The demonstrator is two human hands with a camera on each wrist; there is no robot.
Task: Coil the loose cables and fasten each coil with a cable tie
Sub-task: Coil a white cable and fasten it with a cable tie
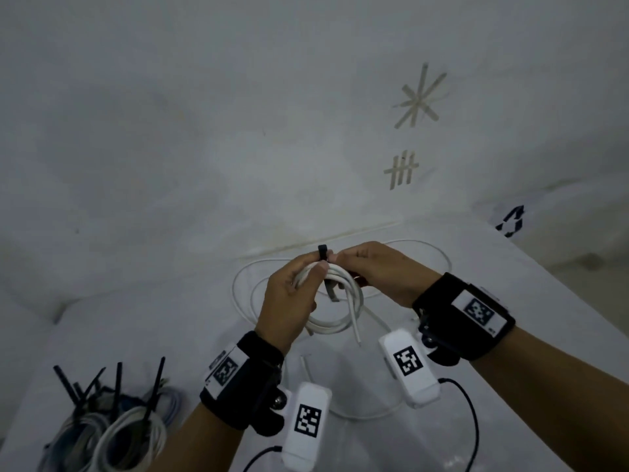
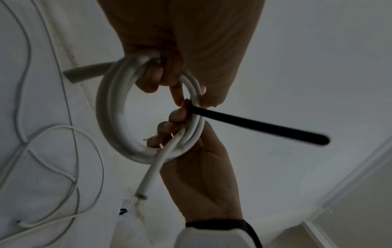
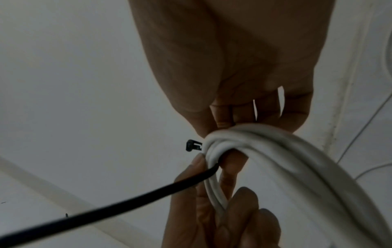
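Note:
Both hands hold a small coil of white cable (image 1: 340,311) above the white table (image 1: 510,274). My left hand (image 1: 311,272) grips the coil's top left with fingers and thumb curled round the strands. My right hand (image 1: 342,258) grips the same stretch from the right, its fingers curled round the coil (image 3: 275,151). A black cable tie (image 1: 322,252) runs round the bundle between the two hands. Its head (image 3: 193,145) sticks out beside the strands, and its long tail (image 2: 254,125) hangs free and unthreaded. One cut cable end (image 2: 141,195) dangles from the coil.
A pile of coiled cables with black ties (image 1: 112,430) standing up lies at the near left. Loose thin white cables (image 1: 425,253) loop over the table behind and under the hands. Tape marks (image 1: 420,97) are on the wall. The table's right edge (image 1: 544,267) runs diagonally.

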